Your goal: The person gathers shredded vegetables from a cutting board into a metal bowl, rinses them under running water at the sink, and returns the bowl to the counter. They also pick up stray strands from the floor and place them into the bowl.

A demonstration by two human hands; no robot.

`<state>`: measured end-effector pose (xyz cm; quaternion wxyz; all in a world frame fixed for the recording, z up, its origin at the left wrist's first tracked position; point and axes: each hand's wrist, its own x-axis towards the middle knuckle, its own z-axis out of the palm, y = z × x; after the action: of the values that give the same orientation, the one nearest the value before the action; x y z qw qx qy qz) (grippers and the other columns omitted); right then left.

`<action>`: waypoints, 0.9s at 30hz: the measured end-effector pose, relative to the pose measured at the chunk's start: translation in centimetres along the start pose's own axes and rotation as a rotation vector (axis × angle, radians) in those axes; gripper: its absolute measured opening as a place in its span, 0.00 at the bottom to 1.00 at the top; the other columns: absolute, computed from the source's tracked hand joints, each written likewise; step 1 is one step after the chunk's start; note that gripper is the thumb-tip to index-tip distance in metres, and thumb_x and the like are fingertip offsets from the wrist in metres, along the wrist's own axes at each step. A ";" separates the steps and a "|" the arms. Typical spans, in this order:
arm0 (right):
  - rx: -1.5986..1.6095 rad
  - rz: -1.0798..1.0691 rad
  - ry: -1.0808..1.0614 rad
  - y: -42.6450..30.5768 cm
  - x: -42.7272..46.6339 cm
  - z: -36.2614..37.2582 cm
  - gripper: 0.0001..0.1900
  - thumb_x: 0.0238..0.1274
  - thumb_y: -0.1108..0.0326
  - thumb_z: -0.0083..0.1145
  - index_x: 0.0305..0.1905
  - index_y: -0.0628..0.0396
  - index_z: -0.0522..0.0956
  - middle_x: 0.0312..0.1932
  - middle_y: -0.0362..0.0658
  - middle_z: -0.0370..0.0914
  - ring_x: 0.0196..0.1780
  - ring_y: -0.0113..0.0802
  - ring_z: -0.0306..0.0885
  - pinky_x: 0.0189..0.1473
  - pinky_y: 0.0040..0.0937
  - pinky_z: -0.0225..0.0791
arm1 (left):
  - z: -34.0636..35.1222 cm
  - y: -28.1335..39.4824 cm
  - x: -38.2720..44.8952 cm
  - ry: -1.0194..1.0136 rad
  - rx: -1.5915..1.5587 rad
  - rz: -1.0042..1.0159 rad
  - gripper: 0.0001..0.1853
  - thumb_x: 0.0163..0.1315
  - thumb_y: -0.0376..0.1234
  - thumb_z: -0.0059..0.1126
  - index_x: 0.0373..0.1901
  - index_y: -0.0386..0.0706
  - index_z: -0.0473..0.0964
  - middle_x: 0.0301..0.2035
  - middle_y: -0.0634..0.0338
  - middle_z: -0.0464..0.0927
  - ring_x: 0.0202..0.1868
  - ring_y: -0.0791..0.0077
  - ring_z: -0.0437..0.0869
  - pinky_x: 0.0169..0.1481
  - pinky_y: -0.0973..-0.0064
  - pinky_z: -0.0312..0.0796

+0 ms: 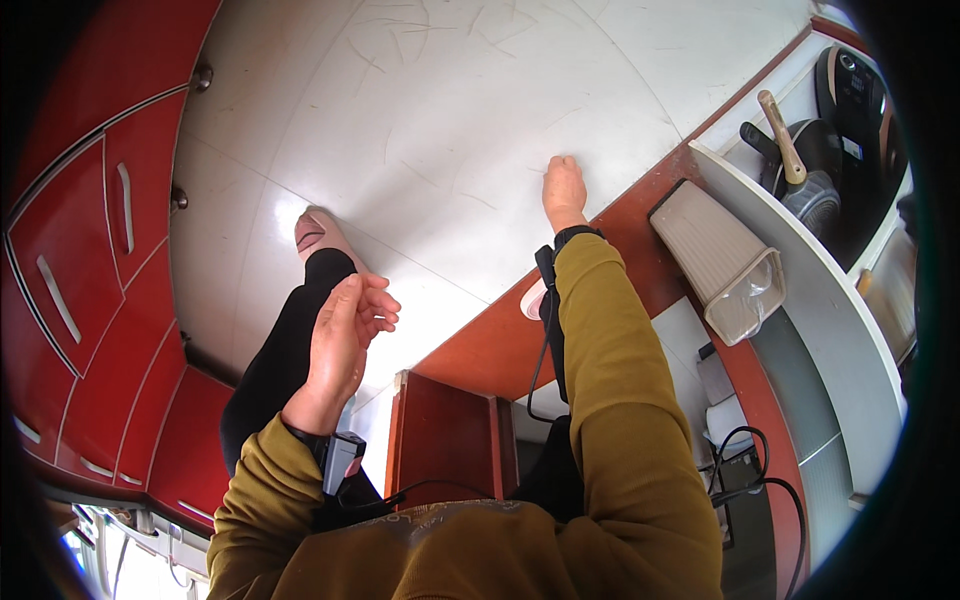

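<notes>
My left hand (pixel 343 334) hovers in front of my left leg, palm turned inward and fingers loosely apart, with nothing in it. My right hand (pixel 564 189) reaches forward, low over or on the pale tiled floor (pixel 450 112), its fingers curled in. Its fingertips are partly hidden, and a thin strand lies beside them. More thin, pale strands (pixel 386 45) are scattered over the tiles, most densely farther ahead. A small grey device (pixel 345 459) is strapped to my left wrist, and a black band (pixel 577 236) circles my right wrist.
Red cabinets (pixel 142 300) with metal handles line the left. At right, a beige lined waste bin (pixel 716 259) is by a white-edged shelf unit (pixel 810 262) holding pans (pixel 806 180). My slippered foot (pixel 319 232) is ahead. A red-brown doorway threshold (pixel 480 345) and black cables (pixel 780 487) are near me.
</notes>
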<state>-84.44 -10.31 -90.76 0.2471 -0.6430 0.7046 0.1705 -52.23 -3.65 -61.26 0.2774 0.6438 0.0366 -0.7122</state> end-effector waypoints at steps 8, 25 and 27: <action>0.215 -0.218 0.064 -3.8 -3.9 3.8 0.04 0.61 0.73 0.51 0.40 0.57 0.74 0.40 0.55 0.78 0.34 0.58 0.82 0.35 0.52 0.78 | 0.0 0.6 0.0 -0.012 0.040 0.011 0.22 0.81 0.47 0.35 0.49 0.38 0.72 0.34 0.58 0.79 0.37 0.76 0.79 0.46 0.75 0.72; 0.317 -0.132 -0.060 -7.9 -7.2 5.9 0.05 0.62 0.72 0.58 0.38 0.58 0.73 0.42 0.55 0.76 0.42 0.59 0.81 0.42 0.51 0.77 | -1.2 2.1 -1.0 -0.064 0.003 0.026 0.23 0.81 0.48 0.36 0.49 0.38 0.73 0.34 0.58 0.80 0.37 0.76 0.79 0.46 0.75 0.72; 0.320 -0.138 -0.087 -7.9 -8.1 6.5 0.06 0.62 0.71 0.59 0.39 0.58 0.73 0.43 0.55 0.77 0.43 0.59 0.80 0.43 0.51 0.77 | -1.2 2.3 -1.1 -0.065 0.003 0.025 0.23 0.81 0.47 0.35 0.48 0.38 0.73 0.33 0.58 0.80 0.36 0.76 0.79 0.46 0.75 0.72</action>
<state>-75.36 -0.98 -90.87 0.3876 -0.6342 0.6657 0.0664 -50.11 -4.69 -59.75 0.2864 0.6211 0.0183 -0.7293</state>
